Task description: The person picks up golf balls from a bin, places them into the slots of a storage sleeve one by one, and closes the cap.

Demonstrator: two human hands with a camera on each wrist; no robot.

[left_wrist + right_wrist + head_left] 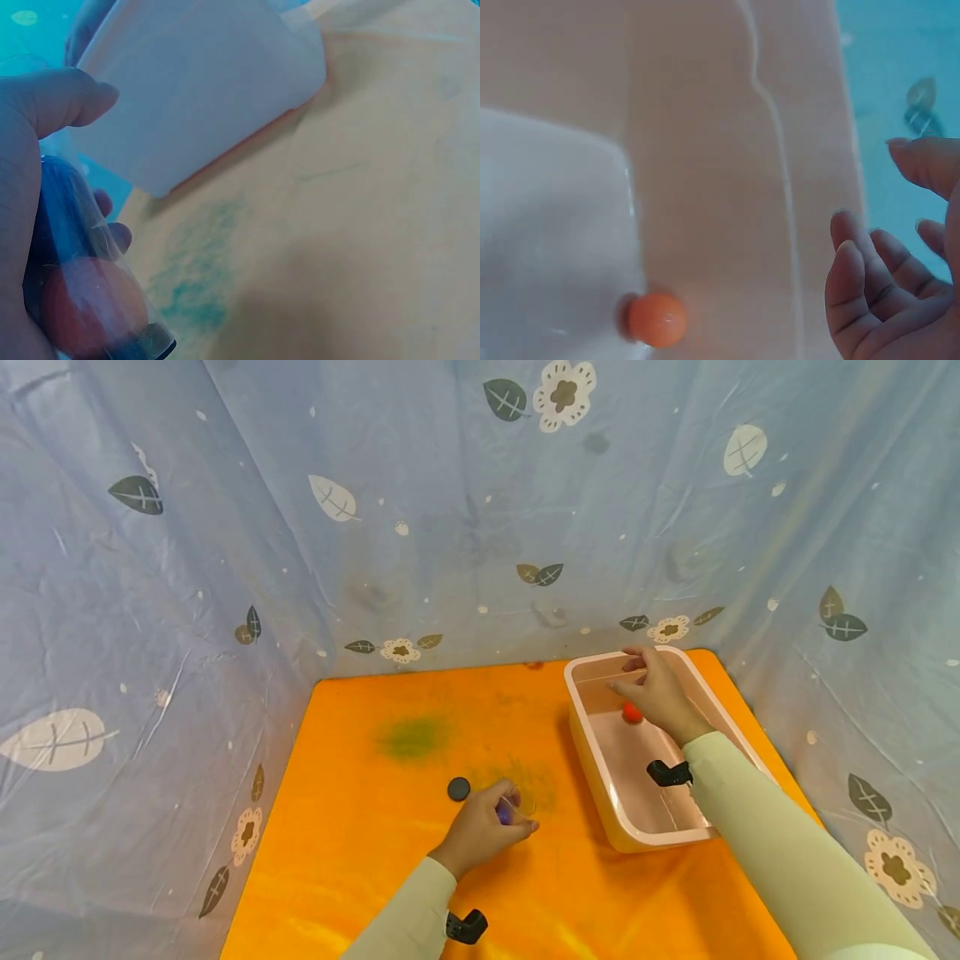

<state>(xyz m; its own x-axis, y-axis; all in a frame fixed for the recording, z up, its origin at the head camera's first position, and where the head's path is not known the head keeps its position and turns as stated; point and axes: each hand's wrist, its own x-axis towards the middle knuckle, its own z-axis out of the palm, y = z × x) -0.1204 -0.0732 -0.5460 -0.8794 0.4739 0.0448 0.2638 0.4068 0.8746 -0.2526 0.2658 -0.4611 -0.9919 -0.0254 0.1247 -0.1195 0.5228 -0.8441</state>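
My left hand (pixel 480 828) grips a clear plastic cylinder (pixel 90 225) over the orange-covered table. Through its wall show a reddish ball (pixel 94 306) and something dark blue; in the head view a purple ball (pixel 504 812) shows by the fingers. A flat black disc (pixel 459 789) lies on the table just beyond that hand. Above the far part of a pale pink plastic tub (pixel 592 718) hovers my right hand (pixel 660 697), its fingers apart and nothing between them. Down in the tub, an orange ball (pixel 658 320) rests on the floor against the side wall.
The tub stands at the right side of the orange tabletop (pixel 360 827), near its back edge. Blue-grey patterned curtains (pixel 450 527) hang behind and on both sides. A green stain (pixel 414 737) marks the cover at the left back.
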